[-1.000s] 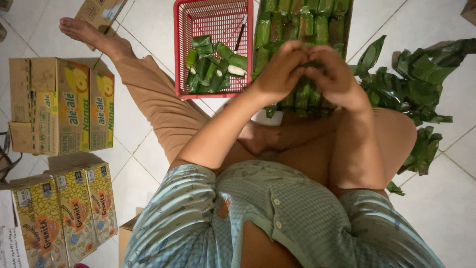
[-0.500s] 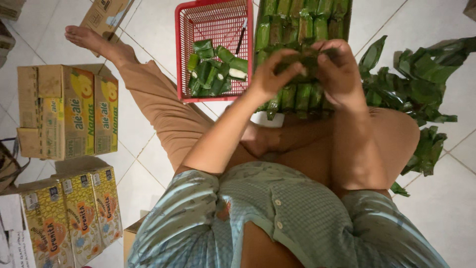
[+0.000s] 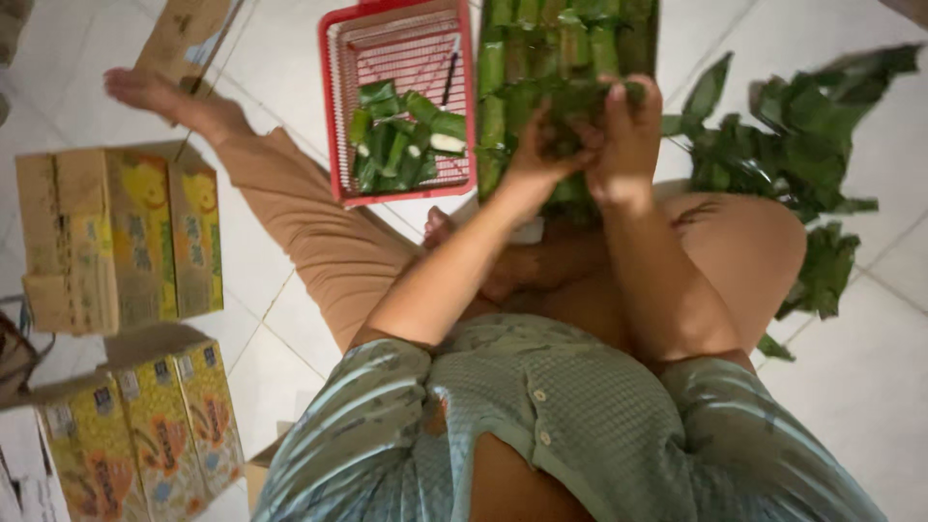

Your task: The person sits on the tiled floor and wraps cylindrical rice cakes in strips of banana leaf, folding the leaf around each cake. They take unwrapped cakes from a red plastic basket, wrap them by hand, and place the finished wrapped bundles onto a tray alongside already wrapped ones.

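Note:
Both my hands are raised in front of me, gripping one green leaf-wrapped roll (image 3: pixel 578 95) between them. My left hand (image 3: pixel 537 155) holds its left end, and my right hand (image 3: pixel 626 135) closes over its right end. Behind the hands lies a row of several finished leaf-wrapped rolls (image 3: pixel 541 48) side by side on the floor. A red plastic basket (image 3: pixel 338 106) to the left holds several smaller green wrapped pieces (image 3: pixel 401 135) and a thin dark stick. I sit on the tiled floor with one leg stretched out left.
A heap of loose green leaves (image 3: pixel 802 155) lies on the tiles at the right. Yellow cardboard cartons (image 3: pixel 116 232) stand at the left, with more cartons (image 3: pixel 135 435) at the lower left. Another box (image 3: pixel 188 34) sits near my foot.
My hands have lifted the leaf roll a little higher and further from my body. The view has shifted slightly; basket and leaves stay in place.

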{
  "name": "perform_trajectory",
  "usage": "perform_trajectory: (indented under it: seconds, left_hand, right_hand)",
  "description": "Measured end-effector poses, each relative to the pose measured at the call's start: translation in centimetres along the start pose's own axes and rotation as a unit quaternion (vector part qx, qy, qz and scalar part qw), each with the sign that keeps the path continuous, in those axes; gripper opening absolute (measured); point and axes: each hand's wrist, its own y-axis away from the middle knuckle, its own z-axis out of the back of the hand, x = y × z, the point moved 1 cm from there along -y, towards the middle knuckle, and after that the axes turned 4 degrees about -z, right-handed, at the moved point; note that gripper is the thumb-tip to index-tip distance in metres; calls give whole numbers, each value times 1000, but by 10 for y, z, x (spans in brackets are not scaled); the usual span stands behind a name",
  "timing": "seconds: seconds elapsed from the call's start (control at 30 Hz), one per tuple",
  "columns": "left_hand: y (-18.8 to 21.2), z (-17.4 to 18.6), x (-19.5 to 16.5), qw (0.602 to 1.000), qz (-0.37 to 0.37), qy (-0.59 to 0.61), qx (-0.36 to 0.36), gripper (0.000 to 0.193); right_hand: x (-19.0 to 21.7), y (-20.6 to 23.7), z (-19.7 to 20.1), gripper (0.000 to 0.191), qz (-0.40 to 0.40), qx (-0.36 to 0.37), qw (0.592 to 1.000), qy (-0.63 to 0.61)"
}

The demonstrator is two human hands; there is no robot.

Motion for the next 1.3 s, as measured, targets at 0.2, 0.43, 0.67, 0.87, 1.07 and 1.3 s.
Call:
perform_trajectory:
  seconds: [0.2, 0.43, 0.67, 0.87, 1.07, 1.3]
  left_hand:
    - [-6, 14, -55, 967, 216, 136, 6, 82]
    - [-24, 92, -66, 966, 107, 164, -168, 54]
    - [-9, 180, -98, 658, -75, -729, -172, 66]
    - [-44, 99, -80, 707, -102, -692, -102, 56]
    - [-85, 7, -48, 697, -251, -672, 10, 54]
    - [-115, -2, -29, 748, -140, -648, 22, 23]
  right_hand:
    - [97, -37, 91, 19, 289, -118, 901, 301]
    - [169, -36, 173, 33, 355, -172, 696, 600]
    - [133, -40, 125, 42, 264, -142, 547, 781]
    - [38, -24, 54, 28, 173, 16, 506, 845]
    - [32, -20, 41, 41, 154, 29, 532, 832]
    - [46, -30, 47, 29, 192, 55, 608, 768]
